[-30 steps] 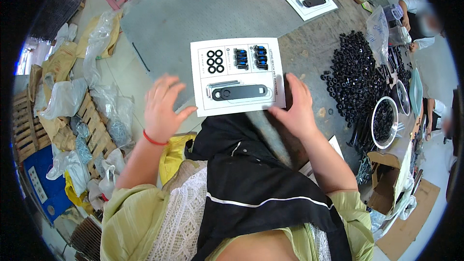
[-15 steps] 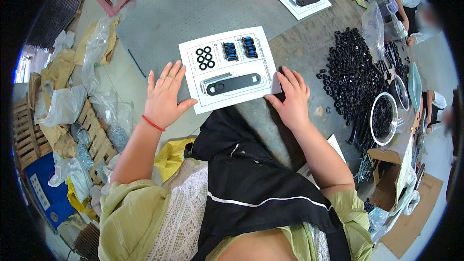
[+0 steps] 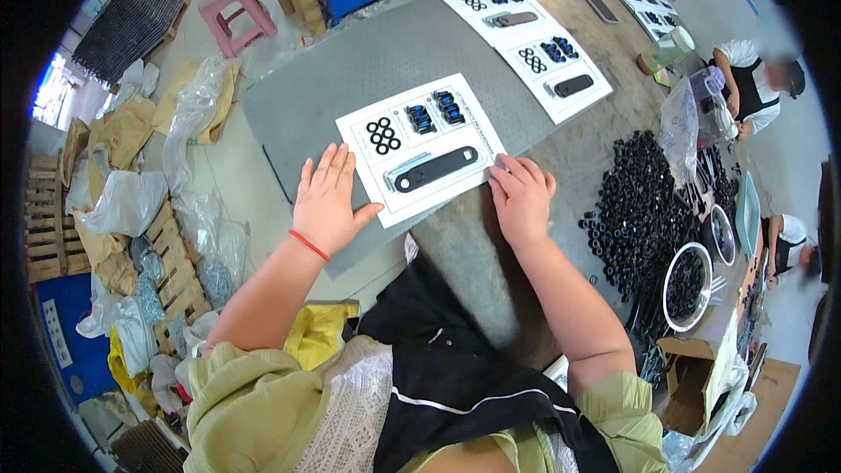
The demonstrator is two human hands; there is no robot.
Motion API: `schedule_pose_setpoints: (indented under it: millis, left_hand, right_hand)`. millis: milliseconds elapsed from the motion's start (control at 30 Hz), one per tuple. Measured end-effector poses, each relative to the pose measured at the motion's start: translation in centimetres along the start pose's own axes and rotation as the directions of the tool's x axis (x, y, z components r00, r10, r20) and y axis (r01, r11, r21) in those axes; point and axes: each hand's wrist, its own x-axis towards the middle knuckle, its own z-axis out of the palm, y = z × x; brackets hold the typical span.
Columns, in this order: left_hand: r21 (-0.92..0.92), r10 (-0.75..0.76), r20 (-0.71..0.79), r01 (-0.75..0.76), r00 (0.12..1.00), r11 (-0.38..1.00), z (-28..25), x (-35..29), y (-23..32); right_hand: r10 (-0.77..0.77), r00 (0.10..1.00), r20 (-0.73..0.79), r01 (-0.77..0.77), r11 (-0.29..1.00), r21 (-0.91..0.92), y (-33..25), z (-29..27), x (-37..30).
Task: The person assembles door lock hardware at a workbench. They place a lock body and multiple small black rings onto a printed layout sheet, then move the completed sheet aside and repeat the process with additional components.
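A white hardware card (image 3: 455,197) lies in front of me on a grey sheet (image 3: 289,136). It carries black rings (image 3: 383,135), dark bolts with blue bands (image 3: 420,119), hex keys and a long black flat part (image 3: 436,169). Beside the card's left edge, my left hand (image 3: 328,201) rests open, fingers stretched and thumb near the lower corner. At the right edge, my right hand (image 3: 524,197) has its fingers bent and close together, pinching the card's corner.
Two similar cards (image 3: 554,70) lie farther back. Loose black rings (image 3: 635,210) are heaped on the right near a metal bowl (image 3: 688,287) and an open carton (image 3: 692,377). Two people (image 3: 749,88) are at the far right. A pink stool (image 3: 235,13) stands back left.
The view has tilted up, showing more of the far table. My right hand's fingers have drawn together at the card's right corner; my left stays open beside it.
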Motion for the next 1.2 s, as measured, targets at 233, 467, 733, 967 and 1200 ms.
schedule_pose_setpoints:
  millis: [233,467,733,967,1200]
  left_hand:
    - [0.096,-0.034,0.018,0.032,0.999,0.995,0.0,3.6,-0.7]
    - [0.111,-0.047,0.016,0.045,0.999,0.993,-0.1,6.8,-1.4]
    - [0.12,-0.075,0.02,0.072,0.997,0.99,-0.3,9.7,-2.2]
    - [0.141,-0.079,0.006,0.077,0.997,0.987,-0.2,13.0,-3.5]
    - [0.122,-0.099,0.002,0.098,0.995,0.988,-0.3,16.1,-4.8]
  right_hand:
    - [0.005,0.998,0.062,-0.002,0.999,-0.043,0.5,2.0,3.2]
    - [0.032,0.995,0.091,-0.027,0.998,-0.056,1.2,3.9,6.2]
    - [0.072,0.985,0.158,-0.056,0.993,-0.108,1.5,5.5,9.3]
    - [0.072,0.981,0.178,-0.044,0.986,-0.159,1.9,7.1,12.2]
    - [0.043,0.99,0.134,-0.03,0.995,-0.099,1.6,8.4,15.6]
